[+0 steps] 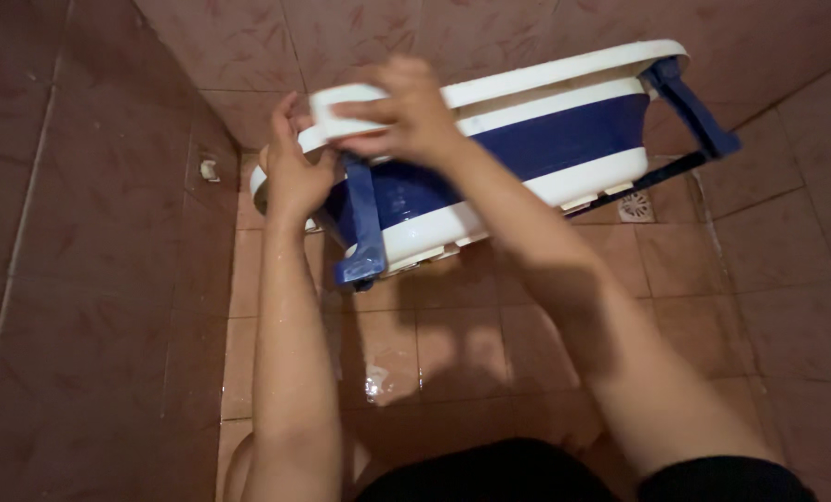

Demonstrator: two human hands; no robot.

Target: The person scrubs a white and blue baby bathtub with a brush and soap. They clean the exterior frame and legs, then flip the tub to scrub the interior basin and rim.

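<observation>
Gripping the tilted blue-and-white tub (527, 149) at its upper-centre rim, both the left hand (294, 177) and right hand (406, 112) were clenched (wet floor tiles (452, 344) below), so slippage was judged possible.

one blue-and-white folding tub (527, 149), two blue legs (364, 223), one floor drain (636, 207), two hands (406, 112).

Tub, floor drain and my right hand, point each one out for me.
tub (564, 139), head view, on the blue side wall
floor drain (636, 207), head view, on the middle of its grate
right hand (406, 107), head view, on the back of the hand at the tub's rim
</observation>
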